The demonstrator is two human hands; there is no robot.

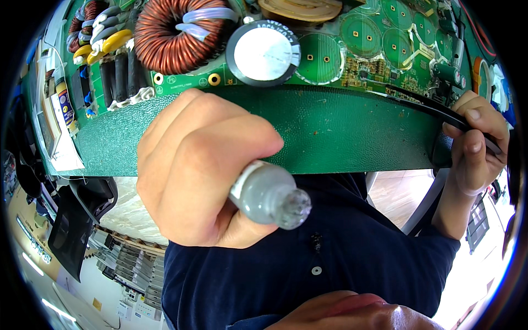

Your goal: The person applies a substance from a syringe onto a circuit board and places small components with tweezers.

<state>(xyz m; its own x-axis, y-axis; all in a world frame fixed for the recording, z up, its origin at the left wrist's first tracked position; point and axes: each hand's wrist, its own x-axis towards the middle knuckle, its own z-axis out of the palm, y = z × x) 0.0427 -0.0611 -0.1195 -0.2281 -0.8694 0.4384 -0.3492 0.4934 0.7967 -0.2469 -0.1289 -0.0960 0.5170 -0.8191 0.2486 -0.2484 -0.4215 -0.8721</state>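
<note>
My left hand (206,170) is closed around a small bottle (264,192) with a greyish, glassy body and a narrow ribbed end pointing toward me. Its label is mostly hidden by my fingers. At the right, my right hand (477,140) pinches a pair of black tweezers (432,107). Their thin tips reach left toward the near edge of a green circuit board (352,69). On that board sit a copper-wound ring coil (159,44) and a large round capacitor (263,52) with a silvery top. Both stand just beyond my left hand.
A green mat (341,129) covers the table up to its near edge. Yellow and grey sleeved leads (110,41) rise at the board's left. A tube-shaped container (65,104) lies at the far left. A black chair (71,228) stands below the table's left side.
</note>
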